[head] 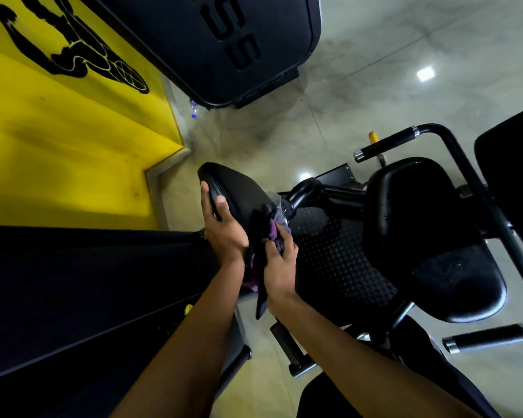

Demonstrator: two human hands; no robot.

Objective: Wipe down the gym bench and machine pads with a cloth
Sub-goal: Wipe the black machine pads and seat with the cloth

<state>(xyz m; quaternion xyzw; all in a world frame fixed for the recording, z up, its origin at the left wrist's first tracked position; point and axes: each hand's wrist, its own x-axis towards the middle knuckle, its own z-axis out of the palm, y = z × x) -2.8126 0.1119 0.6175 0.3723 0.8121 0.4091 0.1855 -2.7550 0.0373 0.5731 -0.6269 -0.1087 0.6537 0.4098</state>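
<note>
The left hand (224, 233) has its grip closed on the left edge of the small black machine pad (242, 188), thumb lying on the top face and fingers running along and under the side. This looks like a bracing hold, meant to keep the pad from swinging while it is rubbed. The right hand (280, 267) has its grip curled round a bunched dark and purple cloth (271, 233) and presses it against the pad's near end, at its right edge. A loose tail of the cloth hangs down between the two wrists. Bunching gives a thick wad to push with, and working at the near end suggests the far end of the pad is yet to be covered. To the right, well apart from the hands, sits the larger black seat (429, 230) with a studded footplate (332, 267) between it and the pad. A handle bar (387, 143) stands beyond the seat. Both seat and bar look untouched, so much of the wiping probably remains.
</note>
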